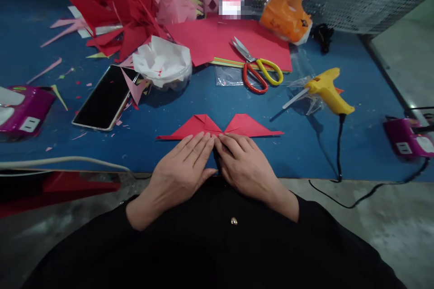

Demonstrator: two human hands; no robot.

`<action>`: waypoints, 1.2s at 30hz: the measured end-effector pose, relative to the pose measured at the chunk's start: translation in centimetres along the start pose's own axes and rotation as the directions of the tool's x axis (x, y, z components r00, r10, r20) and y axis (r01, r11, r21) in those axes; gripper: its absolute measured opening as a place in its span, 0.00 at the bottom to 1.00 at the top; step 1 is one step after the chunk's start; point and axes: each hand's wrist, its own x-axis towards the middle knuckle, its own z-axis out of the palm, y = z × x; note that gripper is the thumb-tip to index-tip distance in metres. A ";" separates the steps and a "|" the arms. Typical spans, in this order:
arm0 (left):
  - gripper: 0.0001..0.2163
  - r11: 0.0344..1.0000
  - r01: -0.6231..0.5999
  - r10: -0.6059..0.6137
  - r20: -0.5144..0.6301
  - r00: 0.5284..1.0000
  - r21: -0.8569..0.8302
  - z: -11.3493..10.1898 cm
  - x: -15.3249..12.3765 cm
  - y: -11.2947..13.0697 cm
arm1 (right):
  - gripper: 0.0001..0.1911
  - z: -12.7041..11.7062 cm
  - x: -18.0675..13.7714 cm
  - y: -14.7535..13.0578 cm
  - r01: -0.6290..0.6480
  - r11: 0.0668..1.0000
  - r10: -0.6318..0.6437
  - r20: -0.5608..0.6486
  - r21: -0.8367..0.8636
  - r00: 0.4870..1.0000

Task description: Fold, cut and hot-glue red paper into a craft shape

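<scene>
A folded piece of red paper (190, 127) lies near the table's front edge, with two raised peaks and a long point at each side. My left hand (185, 160) rests on its near edge, fingers stretched out side by side and thumb apart. On the same edge, just right of the middle, my right hand (246, 160) has bent fingers closed over the paper. Both sets of fingertips almost meet at the dip between the peaks. Part of the paper's near edge is hidden under the fingers.
Beyond the paper lie scissors (251, 59) on red sheets (200, 38). A yellow glue gun (327, 90) is at right. A phone (105, 97), a paper-lined bowl (162, 61) and red scraps (125, 9) are at left. Purple power sockets (29, 110) stand at both sides.
</scene>
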 end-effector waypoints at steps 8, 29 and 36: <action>0.23 0.996 -0.004 0.006 -0.025 1.000 0.093 -0.4 0.0 0.0 | 0.23 0.0 -0.2 -0.1 -0.005 1.000 0.005 -0.019 0.010 1.000; 0.23 0.998 0.060 -0.060 -0.029 0.998 0.012 -0.1 0.0 0.2 | 0.26 0.4 0.3 -0.6 -0.012 0.999 0.013 0.027 -0.032 1.000; 0.22 0.998 0.063 -0.062 -0.045 0.997 0.027 0.6 0.5 0.3 | 0.24 -0.7 -3.2 1.9 -0.201 0.976 0.196 -0.057 -0.087 0.979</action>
